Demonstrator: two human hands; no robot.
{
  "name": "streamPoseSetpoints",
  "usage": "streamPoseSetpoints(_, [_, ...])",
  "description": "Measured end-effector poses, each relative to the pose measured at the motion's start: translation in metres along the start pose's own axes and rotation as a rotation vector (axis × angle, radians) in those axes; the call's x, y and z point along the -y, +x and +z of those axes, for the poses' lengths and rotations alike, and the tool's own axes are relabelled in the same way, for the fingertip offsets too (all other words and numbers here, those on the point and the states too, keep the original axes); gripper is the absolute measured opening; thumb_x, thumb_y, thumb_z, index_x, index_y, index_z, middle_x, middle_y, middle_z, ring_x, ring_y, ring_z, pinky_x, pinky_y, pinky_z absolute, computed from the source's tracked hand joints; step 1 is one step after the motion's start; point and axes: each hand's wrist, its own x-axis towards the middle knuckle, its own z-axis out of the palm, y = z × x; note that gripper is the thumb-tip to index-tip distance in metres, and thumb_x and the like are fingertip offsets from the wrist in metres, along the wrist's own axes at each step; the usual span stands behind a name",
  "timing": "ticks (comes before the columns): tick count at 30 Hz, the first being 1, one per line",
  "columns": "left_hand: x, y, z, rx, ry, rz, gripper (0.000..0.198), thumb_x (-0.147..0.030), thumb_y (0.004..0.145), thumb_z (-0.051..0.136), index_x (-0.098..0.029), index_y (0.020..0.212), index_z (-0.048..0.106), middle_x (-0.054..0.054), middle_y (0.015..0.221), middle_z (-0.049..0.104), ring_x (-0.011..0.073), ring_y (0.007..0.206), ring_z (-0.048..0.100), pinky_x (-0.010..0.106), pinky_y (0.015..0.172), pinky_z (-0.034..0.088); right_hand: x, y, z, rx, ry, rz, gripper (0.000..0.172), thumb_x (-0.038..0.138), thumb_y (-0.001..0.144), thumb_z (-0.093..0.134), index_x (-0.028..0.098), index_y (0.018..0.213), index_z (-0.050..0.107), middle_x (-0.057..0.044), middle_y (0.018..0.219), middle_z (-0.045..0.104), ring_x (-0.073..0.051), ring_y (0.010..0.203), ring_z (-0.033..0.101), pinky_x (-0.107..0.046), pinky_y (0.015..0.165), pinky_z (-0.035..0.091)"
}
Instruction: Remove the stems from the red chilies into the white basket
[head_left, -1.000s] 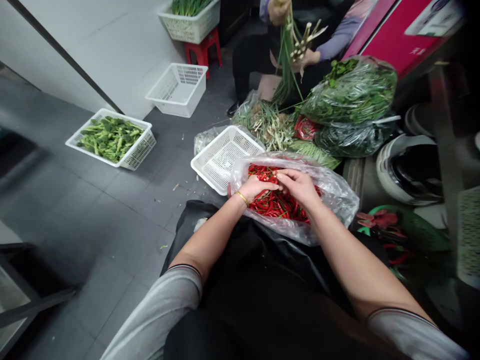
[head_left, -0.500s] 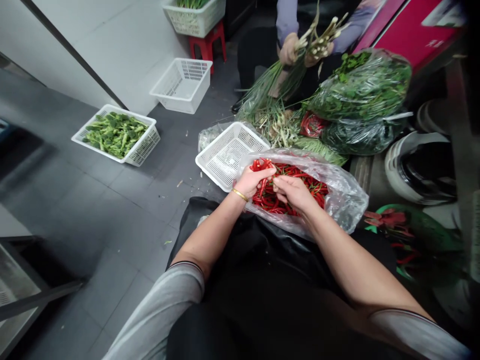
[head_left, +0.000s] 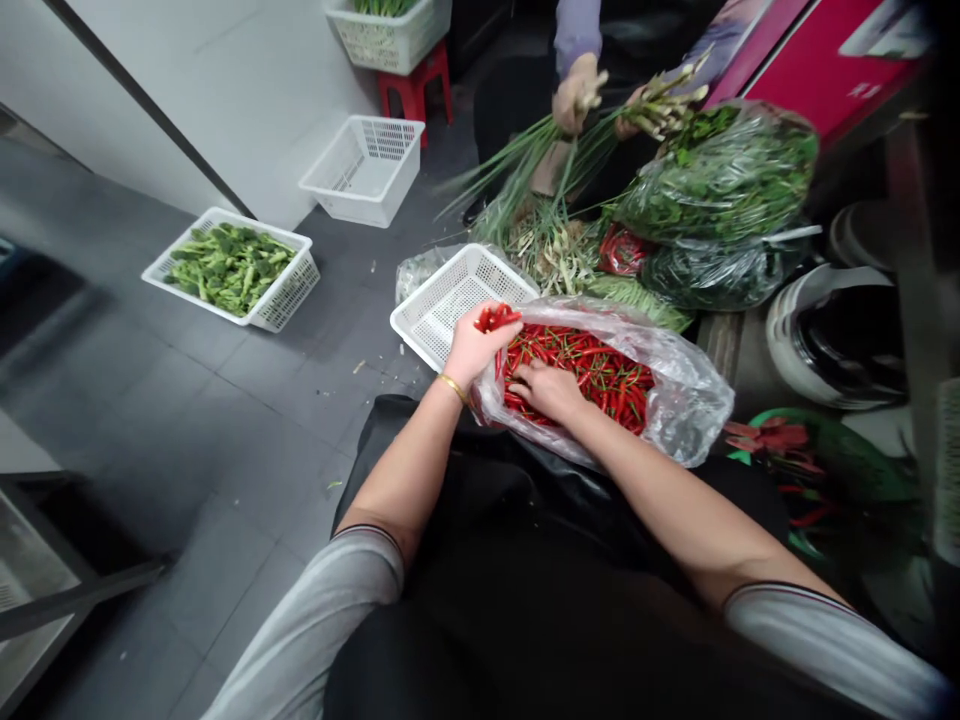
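A clear plastic bag [head_left: 679, 400] full of red chilies [head_left: 592, 370] rests on my dark lap. My left hand [head_left: 472, 345], with a gold bracelet at the wrist, is closed on a small bunch of red chilies at the bag's left rim, right beside an empty white perforated basket [head_left: 450, 300]. My right hand [head_left: 547, 388] lies inside the bag on the chilies, fingers curled down among them.
A white basket of green vegetables [head_left: 232, 270] and an empty white basket [head_left: 364, 170] stand on the grey tiled floor at left. Opposite, another person's hands [head_left: 574, 95] hold scallions. Bags of greens [head_left: 720, 190] lie right. A metal frame sits bottom left.
My left hand has lifted a bunch of chilies out to the bag's left rim, toward the white basket. My right hand has dropped lower into the bag. The other person shifted the scallions.
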Motion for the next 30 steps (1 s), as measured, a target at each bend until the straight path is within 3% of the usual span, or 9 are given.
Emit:
streamPoseSetpoints(2, [0.005, 0.000, 0.002, 0.092, -0.025, -0.052, 0.019, -0.025, 0.070, 0.069, -0.016, 0.073, 0.052, -0.003, 0.068, 0.054, 0.0097, 0.067, 0.051, 0.024, 0.068, 0.042, -0.007, 0.007, 0.001, 0.037, 0.032, -0.066, 0.031, 0.038, 0.094, 0.044, 0.020, 0.096, 0.069, -0.010, 0.099, 0.069, -0.021, 0.087, 0.064, -0.028, 0.073, 0.045])
streamPoseSetpoints(5, [0.013, -0.003, 0.013, 0.228, 0.004, -0.092, 0.021, -0.023, 0.067, 0.069, -0.016, 0.068, 0.049, -0.004, 0.065, 0.051, 0.0086, 0.064, 0.046, 0.024, 0.066, 0.039, -0.037, 0.008, -0.014, -0.084, 0.249, -0.073, 0.029, 0.036, 0.091, 0.048, 0.018, 0.086, 0.071, -0.008, 0.090, 0.071, -0.020, 0.081, 0.063, -0.029, 0.075, 0.045])
streamPoseSetpoints(10, [0.022, -0.005, 0.033, 0.415, -0.046, -0.142, 0.027, -0.027, 0.064, 0.070, -0.016, 0.069, 0.046, -0.005, 0.066, 0.047, 0.0081, 0.064, 0.042, 0.023, 0.066, 0.036, -0.072, -0.010, -0.051, -0.202, 0.760, 0.073, 0.032, 0.048, 0.077, 0.062, 0.018, 0.067, 0.067, -0.001, 0.058, 0.062, -0.013, 0.053, 0.052, -0.025, 0.053, 0.039])
streamPoseSetpoints(14, [0.023, -0.009, 0.041, 0.483, -0.079, -0.116, 0.028, -0.030, 0.066, 0.069, -0.017, 0.072, 0.045, -0.005, 0.067, 0.045, 0.0079, 0.062, 0.039, 0.023, 0.064, 0.033, -0.061, -0.021, -0.052, -0.113, 1.214, 0.239, 0.038, 0.054, 0.064, 0.072, 0.017, 0.061, 0.062, 0.001, 0.050, 0.054, -0.008, 0.041, 0.040, -0.022, 0.039, 0.029])
streamPoseSetpoints(17, [0.024, -0.012, 0.044, 0.530, -0.105, -0.115, 0.030, -0.031, 0.066, 0.071, -0.017, 0.074, 0.045, -0.006, 0.068, 0.045, 0.0075, 0.062, 0.038, 0.023, 0.064, 0.033, -0.051, -0.022, -0.045, -0.097, 1.442, 0.251, 0.041, 0.054, 0.059, 0.076, 0.016, 0.068, 0.064, 0.002, 0.050, 0.052, -0.007, 0.040, 0.038, -0.021, 0.037, 0.028])
streamPoseSetpoints(21, [0.018, -0.013, 0.042, 0.558, -0.140, -0.160, 0.034, -0.033, 0.064, 0.073, -0.017, 0.073, 0.045, -0.006, 0.066, 0.044, 0.0072, 0.062, 0.039, 0.023, 0.064, 0.033, -0.052, -0.021, -0.048, -0.085, 1.391, 0.167, 0.042, 0.058, 0.068, 0.071, 0.018, 0.067, 0.057, 0.006, 0.047, 0.046, -0.007, 0.038, 0.037, -0.021, 0.036, 0.031])
streamPoseSetpoints(24, [0.004, -0.015, 0.037, 0.693, -0.151, -0.179, 0.033, -0.031, 0.063, 0.075, -0.016, 0.072, 0.047, -0.005, 0.067, 0.046, 0.0071, 0.062, 0.041, 0.023, 0.064, 0.034, -0.056, -0.025, -0.059, 0.099, 1.238, -0.003, 0.042, 0.058, 0.076, 0.065, 0.019, 0.066, 0.052, 0.006, 0.046, 0.047, -0.008, 0.038, 0.040, -0.021, 0.038, 0.032])
streamPoseSetpoints(26, [-0.007, -0.017, 0.034, 0.757, -0.198, -0.199, 0.033, -0.029, 0.061, 0.077, -0.015, 0.074, 0.050, -0.005, 0.068, 0.050, 0.0073, 0.063, 0.044, 0.024, 0.065, 0.037, -0.052, -0.028, -0.064, 0.179, 1.269, -0.049, 0.043, 0.058, 0.076, 0.065, 0.019, 0.066, 0.050, 0.006, 0.045, 0.044, -0.007, 0.037, 0.038, -0.020, 0.037, 0.030])
streamPoseSetpoints(30, [-0.015, -0.021, 0.031, 0.643, -0.409, -0.245, 0.040, -0.028, 0.054, 0.083, -0.014, 0.076, 0.053, -0.002, 0.072, 0.057, 0.0085, 0.067, 0.053, 0.024, 0.071, 0.042, -0.037, -0.030, -0.056, -0.016, 1.613, 0.066, 0.048, 0.065, 0.073, 0.063, 0.022, 0.068, 0.043, 0.011, 0.043, 0.027, -0.005, 0.033, 0.022, -0.020, 0.033, 0.027])
